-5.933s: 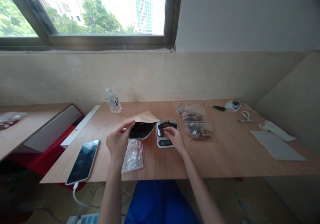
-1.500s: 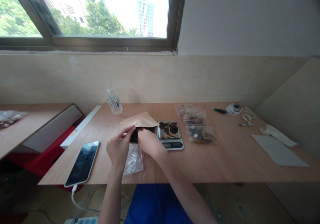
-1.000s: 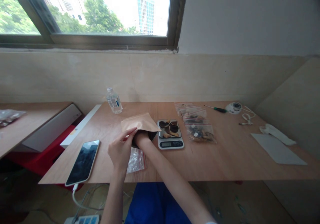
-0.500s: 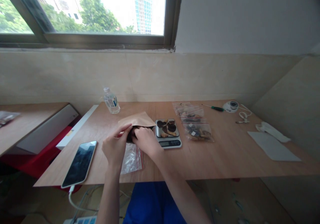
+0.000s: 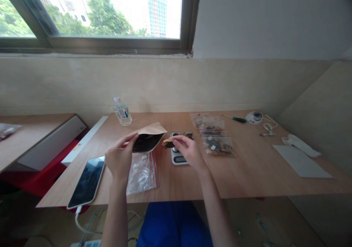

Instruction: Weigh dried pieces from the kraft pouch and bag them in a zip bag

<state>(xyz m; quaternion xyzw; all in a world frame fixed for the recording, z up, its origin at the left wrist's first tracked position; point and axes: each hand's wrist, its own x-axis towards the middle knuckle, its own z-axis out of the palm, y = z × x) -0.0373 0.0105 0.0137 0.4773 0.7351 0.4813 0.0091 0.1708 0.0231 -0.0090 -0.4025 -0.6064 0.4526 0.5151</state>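
Currently holding a paper bag [image 5: 152, 129] by its left edge in the left hand [image 5: 120, 155], with thumb and fingers closed on the rim and the dark mouth open toward the near side. Pinching a brown piece [image 5: 167, 143] in the right hand [image 5: 189, 151], narrow between thumb and fingertips, just to the right of the bag and outside its mouth. Partly hiding the scale [image 5: 179, 160] with that same hand, so showing only some of its pan, with more dark pieces [image 5: 189, 134] on it. Cannot read anything on its display. Below the bag, on the table [image 5: 233, 177], some clear bags [image 5: 144, 173] with red seals. To the right of the scale, an overlapping row of packets [image 5: 218, 145] with brown and dark contents, running back toward the wall [image 5: 165, 82]. Farther right, a screwdriver [image 5: 239, 119] with a green handle, pointing left; at its handle end, a white camera [image 5: 254, 117] with a cable [image 5: 268, 129]. Cannot tell whether touching or just beside. Nearer, a white sheet [image 5: 301, 162], with a crumpled white strip [image 5: 301, 145] along its far edge. On the left, a phone [image 5: 87, 181] lying flat near the table's front corner, with a white cord [image 5: 77, 219] plugged into its near end. Behind, toward the wall, a capped bottle [image 5: 123, 112], standing upright.
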